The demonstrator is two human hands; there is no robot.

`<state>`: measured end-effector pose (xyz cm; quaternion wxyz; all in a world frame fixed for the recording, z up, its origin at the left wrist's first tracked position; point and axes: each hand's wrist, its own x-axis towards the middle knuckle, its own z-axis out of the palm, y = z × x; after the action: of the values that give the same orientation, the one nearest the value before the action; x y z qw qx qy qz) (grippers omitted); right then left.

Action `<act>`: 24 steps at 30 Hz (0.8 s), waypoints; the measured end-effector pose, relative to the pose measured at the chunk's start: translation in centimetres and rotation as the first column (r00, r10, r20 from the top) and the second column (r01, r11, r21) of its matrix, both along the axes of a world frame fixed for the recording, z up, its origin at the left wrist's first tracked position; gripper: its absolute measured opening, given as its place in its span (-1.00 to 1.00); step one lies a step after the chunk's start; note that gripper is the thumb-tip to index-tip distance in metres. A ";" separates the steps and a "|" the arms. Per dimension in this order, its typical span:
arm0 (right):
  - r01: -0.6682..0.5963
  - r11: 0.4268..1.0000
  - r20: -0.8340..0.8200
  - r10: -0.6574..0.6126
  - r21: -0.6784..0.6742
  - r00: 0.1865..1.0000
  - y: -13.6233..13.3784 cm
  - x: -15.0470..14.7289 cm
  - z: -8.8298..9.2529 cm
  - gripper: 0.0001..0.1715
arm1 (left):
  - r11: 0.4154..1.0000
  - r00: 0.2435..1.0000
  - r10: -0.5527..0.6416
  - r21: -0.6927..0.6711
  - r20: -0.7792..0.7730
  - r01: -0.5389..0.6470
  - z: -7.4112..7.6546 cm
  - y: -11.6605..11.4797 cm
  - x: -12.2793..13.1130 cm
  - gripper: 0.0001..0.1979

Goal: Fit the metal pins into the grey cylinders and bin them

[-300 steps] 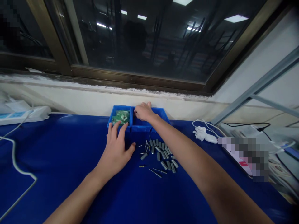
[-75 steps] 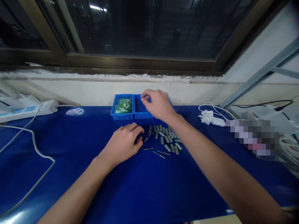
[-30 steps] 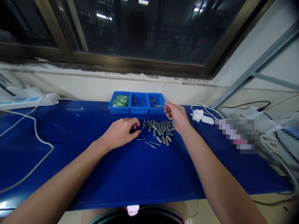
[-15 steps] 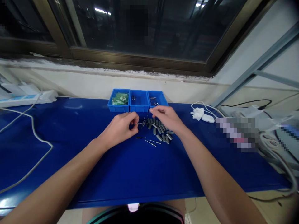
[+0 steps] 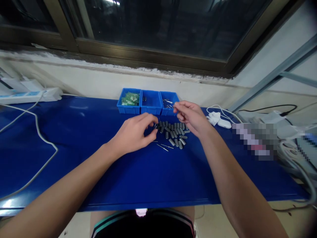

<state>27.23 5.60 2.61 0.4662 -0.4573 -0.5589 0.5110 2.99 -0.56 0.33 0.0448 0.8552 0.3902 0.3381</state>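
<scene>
My left hand (image 5: 138, 132) reaches to the left edge of a heap on the table, thumb and fingers apart around small dark pieces I cannot make out clearly. In the heap lie several short grey cylinders (image 5: 176, 143). Thin blind rivets (image 5: 162, 147) rest just in front, partly hidden by the left hand. My right hand (image 5: 189, 114) is pinched at the front right of the right-hand blue bin (image 5: 170, 112); a slim, pale rivet (image 5: 169, 102) seems to stick out from its fingertips over the bin. More rivets lie inside that bin.
The middle blue bin (image 5: 151, 110) holds a few small dark pieces, and the left bin (image 5: 128, 109) green packets. White cables and a power strip (image 5: 52, 94) are at the left. A white adapter (image 5: 224, 123) with its cord lies to the right, beside a metal frame.
My left hand has let go of the rivet it pinched and moved right to the heap, its fingers now spread. The right hand has shifted slightly up and right. The view has tilted.
</scene>
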 end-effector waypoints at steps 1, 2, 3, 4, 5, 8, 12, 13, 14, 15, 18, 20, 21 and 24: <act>0.037 0.998 -0.020 -0.038 -0.051 0.999 0.3 0.4 0.0 -0.71 | 0.996 0.995 -0.051 -0.071 -0.082 0.045 0.0 0.1 -0.2 -0.80; 0.073 0.992 -0.022 -0.075 -0.099 0.997 0.6 0.7 -0.2 -0.65 | 0.989 0.985 -0.091 -0.131 -0.146 0.072 -0.1 0.2 -0.4 -0.79; 0.109 0.984 -0.015 -0.113 -0.139 0.994 0.9 0.8 -0.4 -0.61 | 0.981 0.975 -0.117 -0.177 -0.188 0.084 -0.2 0.3 -0.5 -0.78; 0.143 0.976 -0.005 -0.146 -0.165 0.989 1.1 0.9 -0.6 -0.60 | 0.974 0.968 -0.134 -0.210 -0.210 0.089 -0.4 0.4 -0.7 -0.77; 0.171 0.969 0.001 -0.173 -0.177 0.985 1.3 1.0 -0.8 -0.63 | 0.967 0.964 -0.145 -0.237 -0.223 0.090 -0.7 0.6 -0.8 -0.76; 0.209 0.962 -0.001 -0.212 -0.178 0.977 1.5 0.8 -1.2 -0.70 | 0.953 0.955 -0.175 -0.287 -0.239 0.103 -1.1 0.9 -1.0 -0.74; 0.178 0.979 0.102 -0.168 -0.097 0.980 1.0 0.3 -1.2 -0.66 | 0.945 0.950 -0.172 -0.316 -0.260 0.085 -0.8 0.9 -0.9 -0.68; 0.134 0.990 0.173 -0.124 -0.049 0.977 0.7 0.1 -1.3 -0.65 | 0.945 0.951 -0.156 -0.322 -0.267 0.065 -0.6 0.9 -0.9 -0.66; 0.067 0.998 0.270 -0.070 0.017 0.960 0.4 -0.2 -1.4 -0.63 | 0.945 0.952 -0.136 -0.324 -0.274 0.042 -0.5 0.8 -0.9 -0.66; -0.029 0.995 0.387 -0.010 0.095 0.922 0.0 -0.5 -1.5 -0.62 | 0.946 0.953 -0.115 -0.324 -0.280 0.019 -0.4 0.9 -0.9 -0.67; -0.386 0.887 0.697 0.108 0.255 0.709 -1.0 -1.6 -2.1 -0.64 | 0.956 0.964 -0.058 -0.294 -0.260 -0.022 -0.3 1.1 -0.9 -0.75; -0.502 0.821 0.779 0.118 0.272 0.616 -1.4 -2.1 -2.5 -0.74 | 0.972 0.980 -0.018 -0.231 -0.200 -0.030 -0.4 1.3 -0.9 -0.80; -0.517 0.811 0.789 0.119 0.273 0.603 -1.5 -2.3 -2.6 -0.76 | 0.981 0.987 0.005 -0.192 -0.164 -0.036 -0.3 1.4 -0.9 -0.82; -0.491 0.815 0.750 0.109 0.308 0.652 -1.3 -2.6 -2.6 -0.74 | 0.994 0.995 0.061 -0.082 -0.078 -0.068 -0.2 1.5 -0.8 -0.87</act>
<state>24.68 4.26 -0.02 0.2218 -0.3809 -0.8722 0.2123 2.22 0.94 0.10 0.0552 0.8517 0.4329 0.2902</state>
